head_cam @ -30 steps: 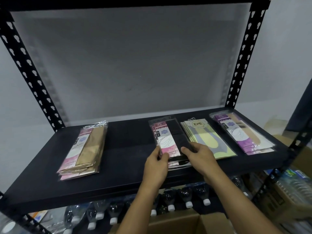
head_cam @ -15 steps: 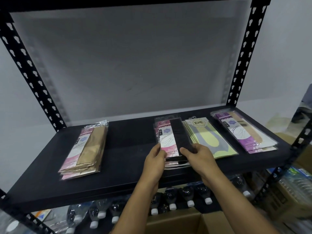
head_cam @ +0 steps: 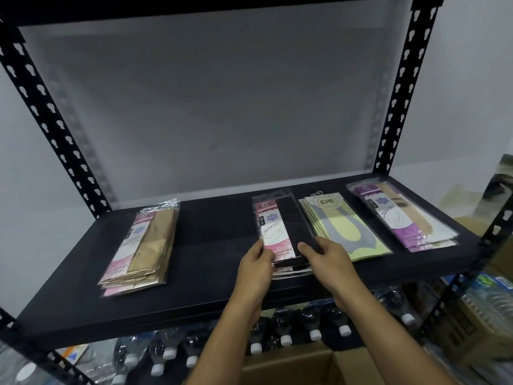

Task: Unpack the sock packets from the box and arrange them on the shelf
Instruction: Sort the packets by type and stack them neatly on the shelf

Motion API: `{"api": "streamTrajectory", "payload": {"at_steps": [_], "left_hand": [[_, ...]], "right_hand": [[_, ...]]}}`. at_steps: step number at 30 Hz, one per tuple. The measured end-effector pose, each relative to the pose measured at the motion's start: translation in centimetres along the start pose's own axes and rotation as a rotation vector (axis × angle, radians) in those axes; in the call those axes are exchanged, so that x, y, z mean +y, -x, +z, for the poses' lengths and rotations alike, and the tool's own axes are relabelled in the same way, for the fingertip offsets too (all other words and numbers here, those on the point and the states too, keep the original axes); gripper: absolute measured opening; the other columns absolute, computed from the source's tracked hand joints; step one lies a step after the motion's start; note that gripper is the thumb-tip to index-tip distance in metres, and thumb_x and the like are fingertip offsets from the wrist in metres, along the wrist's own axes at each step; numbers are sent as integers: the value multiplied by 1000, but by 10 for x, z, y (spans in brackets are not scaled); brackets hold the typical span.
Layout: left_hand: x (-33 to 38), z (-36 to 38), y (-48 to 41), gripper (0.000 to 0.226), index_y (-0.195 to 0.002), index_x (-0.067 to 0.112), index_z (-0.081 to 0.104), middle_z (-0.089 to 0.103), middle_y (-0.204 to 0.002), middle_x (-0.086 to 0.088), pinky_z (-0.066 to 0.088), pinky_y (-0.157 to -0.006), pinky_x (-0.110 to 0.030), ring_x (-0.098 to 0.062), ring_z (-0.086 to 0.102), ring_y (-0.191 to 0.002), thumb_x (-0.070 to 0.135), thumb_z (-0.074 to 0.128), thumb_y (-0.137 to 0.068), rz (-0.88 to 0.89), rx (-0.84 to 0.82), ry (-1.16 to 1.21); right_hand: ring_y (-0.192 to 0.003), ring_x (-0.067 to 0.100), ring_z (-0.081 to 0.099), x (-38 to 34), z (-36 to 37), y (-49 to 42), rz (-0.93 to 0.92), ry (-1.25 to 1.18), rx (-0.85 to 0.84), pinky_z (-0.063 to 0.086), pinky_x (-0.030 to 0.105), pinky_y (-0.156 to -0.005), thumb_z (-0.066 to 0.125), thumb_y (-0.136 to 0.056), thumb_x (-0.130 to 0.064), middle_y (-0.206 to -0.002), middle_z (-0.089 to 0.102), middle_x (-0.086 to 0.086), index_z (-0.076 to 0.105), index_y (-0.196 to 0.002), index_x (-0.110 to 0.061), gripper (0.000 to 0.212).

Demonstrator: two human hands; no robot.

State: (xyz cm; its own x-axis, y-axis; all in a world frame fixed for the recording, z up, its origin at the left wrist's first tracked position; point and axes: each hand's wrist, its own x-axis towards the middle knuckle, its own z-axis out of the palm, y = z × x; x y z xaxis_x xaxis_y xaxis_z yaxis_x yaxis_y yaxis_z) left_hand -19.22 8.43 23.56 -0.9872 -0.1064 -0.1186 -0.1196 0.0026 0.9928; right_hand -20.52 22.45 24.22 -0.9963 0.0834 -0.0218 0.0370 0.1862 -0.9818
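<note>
A black shelf board (head_cam: 216, 240) carries several piles of sock packets. In the middle lies a pile of pink-and-black packets (head_cam: 280, 226). My left hand (head_cam: 256, 266) grips the near left corner of its top packet, and my right hand (head_cam: 326, 259) holds its near right corner with the thumb on top. A pink-and-tan pile (head_cam: 144, 245) lies at the left. A yellow-green pile (head_cam: 341, 223) sits just right of my hands, and a purple pile (head_cam: 399, 215) is at the far right. The cardboard box (head_cam: 291, 368) shows at the bottom edge, below my forearms.
Black perforated uprights (head_cam: 399, 87) frame the shelf, with a grey back panel behind. Bottles with white caps (head_cam: 313, 326) lie on the level below. More cartons and bottle packs (head_cam: 477, 309) stand at the lower right.
The top pink-and-black packet has slid slightly back and squared up on its pile, with both hands staying on its near corners. The view has shifted a little.
</note>
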Motion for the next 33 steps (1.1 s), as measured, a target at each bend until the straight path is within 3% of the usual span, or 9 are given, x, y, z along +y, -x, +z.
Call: {"api": "streamTrajectory", "payload": {"at_steps": [4,7,9,12,15,21,27,33], "left_hand": [[3,-1,3,31,-119,23,66,76,-105,3,56,-87,-33,-14,72,-97,11,47,-97,-9,2,63],[-1,-2,6,26,-119,20,64,74,-111,2,53,-97,-38,-15,69,-105,15,57,-94,13,81,71],[-2,-2,8,28,-121,18,63,72,-114,2,52,-98,-34,-13,66,-107,14,60,-93,37,128,49],[-2,0,11,25,-117,19,64,71,-107,9,51,-87,-20,-6,66,-103,13,60,-93,78,142,20],[0,0,13,25,-116,22,64,70,-103,13,50,-85,-16,-2,65,-100,12,60,-94,103,135,2],[-1,-15,17,27,-118,19,65,71,-106,10,51,-90,-18,-3,66,-102,10,59,-94,131,160,-29],[-3,-52,23,22,-108,25,65,71,-101,13,51,-83,-15,0,66,-97,9,61,-93,142,245,0],[-1,-86,16,24,-100,30,64,70,-94,16,48,-73,-11,4,64,-90,8,59,-93,147,328,-21]], "right_hand": [[-82,-1,58,2,0,-1,-4,-21,1,44,17,-66,56,-92,-29,-93,66,-12,58,-98,-30,6],[-104,14,60,2,0,-2,9,-42,37,47,29,-88,54,-93,-33,-115,65,-2,59,-121,-16,34],[-112,16,56,4,-1,-3,19,-63,66,43,29,-95,54,-94,-30,-122,61,1,53,-132,-12,42],[-81,-3,54,5,-1,-1,-7,-62,76,41,14,-71,54,-95,-21,-88,58,-17,58,-125,-11,32],[-71,-11,48,5,-1,2,-46,-39,74,38,9,-60,55,-94,-19,-78,50,-25,60,-123,-11,30],[-70,-13,51,3,9,8,-89,-24,35,41,4,-55,60,-92,-19,-77,51,-28,62,-120,-11,29],[-76,-10,54,2,48,8,-126,-7,-15,40,8,-65,63,-90,-21,-78,55,-25,64,-117,-13,29],[-77,-8,58,-6,93,5,-144,8,-48,42,6,-61,61,-91,-21,-79,59,-24,66,-112,-17,22]]}}
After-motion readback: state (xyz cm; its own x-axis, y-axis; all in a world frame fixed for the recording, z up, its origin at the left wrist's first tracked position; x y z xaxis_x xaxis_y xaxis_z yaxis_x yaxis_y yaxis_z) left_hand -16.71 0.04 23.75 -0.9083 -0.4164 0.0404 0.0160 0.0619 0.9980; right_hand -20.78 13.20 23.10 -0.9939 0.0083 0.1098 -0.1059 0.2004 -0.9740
